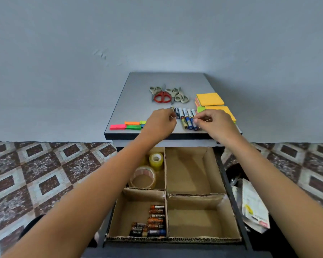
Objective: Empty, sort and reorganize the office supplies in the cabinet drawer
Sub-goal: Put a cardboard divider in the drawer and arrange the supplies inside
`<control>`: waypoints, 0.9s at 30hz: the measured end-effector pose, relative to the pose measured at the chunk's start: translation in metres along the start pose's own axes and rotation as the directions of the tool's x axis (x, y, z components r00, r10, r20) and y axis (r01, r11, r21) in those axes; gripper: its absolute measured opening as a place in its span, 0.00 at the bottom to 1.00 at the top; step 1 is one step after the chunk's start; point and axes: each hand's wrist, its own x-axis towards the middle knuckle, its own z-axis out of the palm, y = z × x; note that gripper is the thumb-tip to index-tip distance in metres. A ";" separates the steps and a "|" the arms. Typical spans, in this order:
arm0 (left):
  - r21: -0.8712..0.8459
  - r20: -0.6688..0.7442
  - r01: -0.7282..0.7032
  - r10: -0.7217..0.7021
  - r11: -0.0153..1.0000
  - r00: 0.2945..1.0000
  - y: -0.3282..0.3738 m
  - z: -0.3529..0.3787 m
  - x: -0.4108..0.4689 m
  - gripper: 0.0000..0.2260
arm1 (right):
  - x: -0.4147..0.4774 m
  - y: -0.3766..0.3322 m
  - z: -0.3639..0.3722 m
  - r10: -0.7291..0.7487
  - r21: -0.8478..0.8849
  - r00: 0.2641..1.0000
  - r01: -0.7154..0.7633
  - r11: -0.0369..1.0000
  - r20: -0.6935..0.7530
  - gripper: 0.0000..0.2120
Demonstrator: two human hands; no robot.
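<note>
Near the surface's [138, 101] 6 o'clock edge, the left hand [161, 121] and right hand [212, 121] curl their fingers [172, 119] at the 9 and 3 o'clock ends of the batteries [186, 118]; whether they actually grip one cannot be told.

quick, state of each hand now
Left hand: fingers curled at the batteries, grip cannot be told.
Right hand: the same, cannot be told.

Drawer [175, 239]: pulled open, cardboard-divided into four compartments.
- Far left: two tape rolls [153, 163].
- Near left: stacked batteries [156, 221].

Cabinet top [138, 90]:
- Centre: scissors pile [168, 94].
- Front: battery row [186, 118], side by side.
- Right: orange sticky-note pads [211, 99].
- Left: neon page flags [127, 126].
</note>
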 end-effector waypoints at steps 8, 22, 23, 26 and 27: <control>0.202 0.151 0.212 -0.245 0.956 0.958 0.009 0.005 0.068 0.04 | 0.001 0.010 -0.004 0.028 0.001 1.000 -0.028 1.000 0.010 0.08; 0.061 0.387 0.403 -0.394 0.913 0.834 0.006 -0.007 0.088 0.12 | 0.020 0.008 -0.001 0.030 -0.010 0.998 -0.029 1.000 0.060 0.08; 0.014 0.386 0.434 -0.406 0.901 0.829 0.004 -0.010 0.087 0.12 | 0.025 0.004 0.001 0.021 -0.024 0.997 -0.020 1.000 0.068 0.09; -0.145 0.362 0.506 -0.430 0.850 0.827 -0.007 -0.021 0.085 0.11 | 0.046 -0.011 0.011 -0.013 -0.082 0.993 0.023 0.996 0.121 0.09; -0.202 0.355 0.523 -0.436 0.828 0.827 -0.012 -0.024 0.084 0.11 | 0.054 -0.015 0.015 -0.015 -0.110 0.990 0.031 0.994 0.137 0.09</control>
